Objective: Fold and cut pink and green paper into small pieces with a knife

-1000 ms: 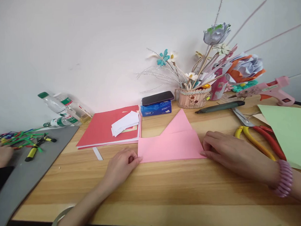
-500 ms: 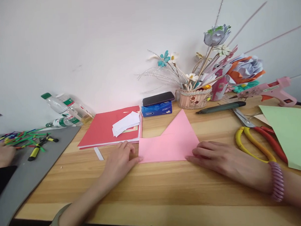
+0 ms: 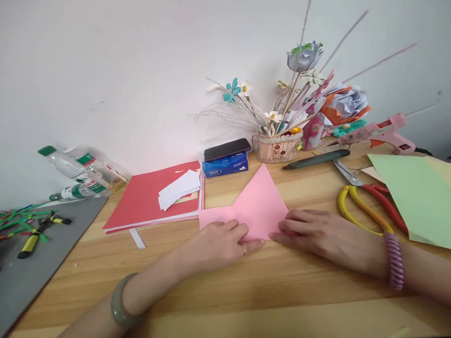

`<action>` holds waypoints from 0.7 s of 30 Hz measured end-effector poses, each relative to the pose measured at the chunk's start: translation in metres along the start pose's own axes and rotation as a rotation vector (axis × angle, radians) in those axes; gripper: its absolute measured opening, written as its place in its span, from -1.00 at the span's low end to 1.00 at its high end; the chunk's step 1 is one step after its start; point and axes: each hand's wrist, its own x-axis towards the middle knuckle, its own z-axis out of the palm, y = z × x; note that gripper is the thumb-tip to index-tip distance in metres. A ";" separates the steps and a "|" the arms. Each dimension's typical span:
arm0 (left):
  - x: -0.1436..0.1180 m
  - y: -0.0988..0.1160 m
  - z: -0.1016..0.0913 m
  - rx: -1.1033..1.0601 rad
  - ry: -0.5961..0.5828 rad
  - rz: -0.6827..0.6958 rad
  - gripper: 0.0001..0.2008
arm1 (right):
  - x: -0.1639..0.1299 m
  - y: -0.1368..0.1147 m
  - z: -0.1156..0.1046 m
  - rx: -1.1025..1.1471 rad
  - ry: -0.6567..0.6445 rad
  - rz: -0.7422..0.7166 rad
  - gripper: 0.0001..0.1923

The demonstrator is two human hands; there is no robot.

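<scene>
Two hands are being pressed flat, fingers together, onto a folded pink paper sheet at the centre of the frame, on the wooden table. The left hand is being laid over the sheet's lower left part, and the right hand is being held on its lower right corner; the fingertips are nearly meeting along the near edge. Nothing is being gripped by either hand; the paper is only being held down.

Judging by its shape, the sheet is already being carried some way through folding: a straight band lies at the bottom and a triangular peak rises behind it. The near crease appears to be getting flattened, and no finished form is yet being shown, so most of the shaping seems to be left.

As for containers, a small woven basket at centre right is being filled with paper flowers and thin stems. A blue tissue pack is being topped by a dark phone. Clear plastic bottles are lying at the left edge; whether anything is in them cannot be told. A red folder is being covered with white paper slips.
</scene>
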 end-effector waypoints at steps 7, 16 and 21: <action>0.000 0.003 0.011 -0.229 0.062 -0.178 -0.74 | -0.006 -0.002 0.005 0.267 0.254 0.456 -0.60; 0.013 -0.009 -0.013 -0.255 -0.094 -0.001 -0.71 | 0.002 -0.005 0.005 0.529 0.228 0.801 -0.64; 0.021 -0.017 -0.012 -0.191 -0.043 0.121 -0.68 | 0.006 -0.005 0.002 0.538 0.180 0.822 -0.63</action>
